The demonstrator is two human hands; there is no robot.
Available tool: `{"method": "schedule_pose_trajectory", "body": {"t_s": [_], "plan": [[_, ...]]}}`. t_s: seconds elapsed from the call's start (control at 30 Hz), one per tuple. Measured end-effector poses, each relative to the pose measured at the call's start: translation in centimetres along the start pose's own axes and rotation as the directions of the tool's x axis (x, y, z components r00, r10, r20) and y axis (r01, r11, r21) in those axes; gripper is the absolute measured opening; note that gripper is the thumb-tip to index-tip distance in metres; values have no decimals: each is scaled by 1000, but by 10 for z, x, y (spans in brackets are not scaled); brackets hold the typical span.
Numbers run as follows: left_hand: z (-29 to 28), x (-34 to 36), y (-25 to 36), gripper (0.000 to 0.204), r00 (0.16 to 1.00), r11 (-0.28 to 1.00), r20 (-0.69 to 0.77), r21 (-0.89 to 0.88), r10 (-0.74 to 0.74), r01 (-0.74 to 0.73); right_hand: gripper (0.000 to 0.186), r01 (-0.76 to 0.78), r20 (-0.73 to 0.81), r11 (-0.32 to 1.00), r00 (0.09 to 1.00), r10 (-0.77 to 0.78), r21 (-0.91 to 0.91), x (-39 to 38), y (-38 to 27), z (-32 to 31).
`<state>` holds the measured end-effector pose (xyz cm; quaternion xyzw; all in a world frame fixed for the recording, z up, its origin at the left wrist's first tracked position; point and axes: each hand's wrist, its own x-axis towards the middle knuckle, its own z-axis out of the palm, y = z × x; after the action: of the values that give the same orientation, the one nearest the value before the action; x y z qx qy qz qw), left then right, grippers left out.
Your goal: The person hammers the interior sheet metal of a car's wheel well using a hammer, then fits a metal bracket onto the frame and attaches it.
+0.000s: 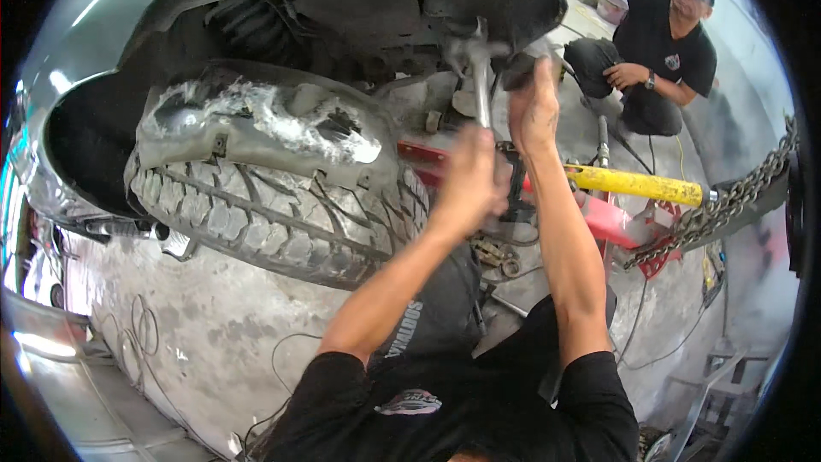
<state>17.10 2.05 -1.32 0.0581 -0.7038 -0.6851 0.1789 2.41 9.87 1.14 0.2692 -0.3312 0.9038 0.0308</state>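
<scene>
My left hand (470, 175), smeared by motion, is wrapped round the handle of a metal hammer (483, 90). The hammer stands upright, its head close under the torn lower edge of a vehicle's grey body panel (505, 0). Just right of the hammer, my right hand (537, 115) is raised with its wrist toward me. It is closed against a dark grey piece beneath the panel edge; most of its fingers are hidden, and I cannot make out what they hold. Left of both hands is a knobbly tyre (256, 214) under a scuffed grey liner (256, 124).
A yellow hydraulic ram (637, 181) and a red frame (620, 222) lie to the right, beside a heavy chain (718, 205). Another person (663, 47) crouches at the far right, one arm raised to the vehicle. Cables (141, 334) trail over the concrete floor.
</scene>
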Motion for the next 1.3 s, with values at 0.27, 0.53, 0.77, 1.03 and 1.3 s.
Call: {"method": "schedule_pose_trajectory", "body": {"t_s": [0.27, 0.53, 0.77, 1.03, 1.3], "plan": [[-43, 12, 23, 33, 956, 794, -287, -568, 56, -217, 68, 8, 16, 977, 1000, -4, -214, 10, -2, -2], [-30, 5, 23, 33, 999, 932, 40, -363, 3, 11, 62, -18, 26, 988, 999, 22, -151, 6, -17, 8], [0, 20, -21, 45, 913, 943, -247, 162, 324, -291, 61, -28, 68, 997, 997, 23, 78, 10, -16, -5], [-12, 7, 27, 39, 958, 875, -286, -457, 28, -161, 70, -108, -30, 967, 994, 104, -230, 10, -14, -7], [-35, 6, 51, 42, 975, 835, -162, -508, 150, -213, 70, 90, 98, 989, 992, -79, -117, 8, -23, 15]]}}
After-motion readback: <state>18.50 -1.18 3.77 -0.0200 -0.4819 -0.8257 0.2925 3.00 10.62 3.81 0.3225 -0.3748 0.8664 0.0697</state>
